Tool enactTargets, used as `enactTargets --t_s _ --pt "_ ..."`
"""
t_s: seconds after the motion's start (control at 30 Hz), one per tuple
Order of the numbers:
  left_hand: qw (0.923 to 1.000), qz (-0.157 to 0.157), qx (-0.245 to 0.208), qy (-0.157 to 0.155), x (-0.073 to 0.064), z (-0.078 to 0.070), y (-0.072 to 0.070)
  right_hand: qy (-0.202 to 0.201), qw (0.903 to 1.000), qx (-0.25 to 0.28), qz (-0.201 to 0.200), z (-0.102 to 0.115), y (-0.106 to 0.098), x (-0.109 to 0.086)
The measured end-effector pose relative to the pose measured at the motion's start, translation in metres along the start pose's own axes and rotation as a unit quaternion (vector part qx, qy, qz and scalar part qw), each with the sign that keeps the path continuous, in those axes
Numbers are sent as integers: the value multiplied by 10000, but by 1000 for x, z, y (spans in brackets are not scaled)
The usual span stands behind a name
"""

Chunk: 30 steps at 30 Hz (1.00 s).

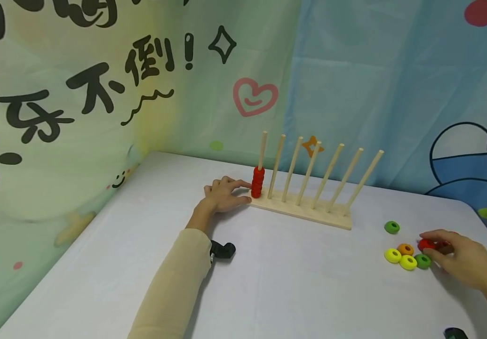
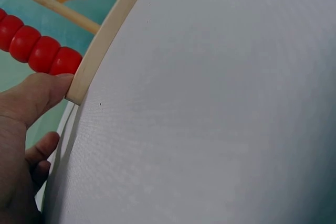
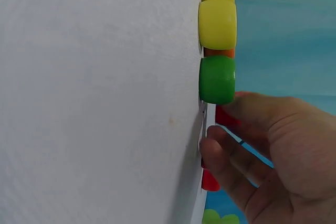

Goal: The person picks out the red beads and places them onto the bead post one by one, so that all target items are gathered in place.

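While the backdrop (image 1: 353,84) reads "不倒!", right grip (image 1: 465,259) pinches red bead (image 1: 426,244); left grip (image 1: 224,194), unclenched, touches rack (image 1: 302,211).

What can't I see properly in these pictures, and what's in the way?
- Head view: how many red beads are by the right hand; the fingers hide part of them.
- Right wrist view: most of the orange bead, behind a yellow bead and a green bead.
- Left wrist view: the top of the red stack, cut off by the left edge.
- Head view: the black thing, cut off by the bottom edge.
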State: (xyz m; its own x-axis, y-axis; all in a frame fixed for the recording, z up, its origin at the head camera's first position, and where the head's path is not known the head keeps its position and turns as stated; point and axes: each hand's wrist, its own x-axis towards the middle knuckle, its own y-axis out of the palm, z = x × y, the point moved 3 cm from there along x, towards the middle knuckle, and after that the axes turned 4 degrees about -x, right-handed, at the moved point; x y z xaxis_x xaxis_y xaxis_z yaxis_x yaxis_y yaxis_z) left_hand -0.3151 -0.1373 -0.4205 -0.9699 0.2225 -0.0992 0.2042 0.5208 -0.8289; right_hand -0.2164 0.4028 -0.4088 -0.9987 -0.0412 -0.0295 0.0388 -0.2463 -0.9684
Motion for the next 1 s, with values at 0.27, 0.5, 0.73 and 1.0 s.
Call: enactTargets --t_s 0.27,0.5,0.73,1.0 --pt "10000 -16 -34 -4 -1 0 1 -17 9978 3 -658 6 -5 -3" --pt "10000 -2 16 22 0 -1 0 -121 9972 31 -743 13 -8 -3" --pt "10000 20 45 25 -2 -1 -2 -233 9959 142 -864 19 -6 -4" --pt "10000 -19 54 43 0 -2 -2 -587 9935 257 -936 28 -9 -2"
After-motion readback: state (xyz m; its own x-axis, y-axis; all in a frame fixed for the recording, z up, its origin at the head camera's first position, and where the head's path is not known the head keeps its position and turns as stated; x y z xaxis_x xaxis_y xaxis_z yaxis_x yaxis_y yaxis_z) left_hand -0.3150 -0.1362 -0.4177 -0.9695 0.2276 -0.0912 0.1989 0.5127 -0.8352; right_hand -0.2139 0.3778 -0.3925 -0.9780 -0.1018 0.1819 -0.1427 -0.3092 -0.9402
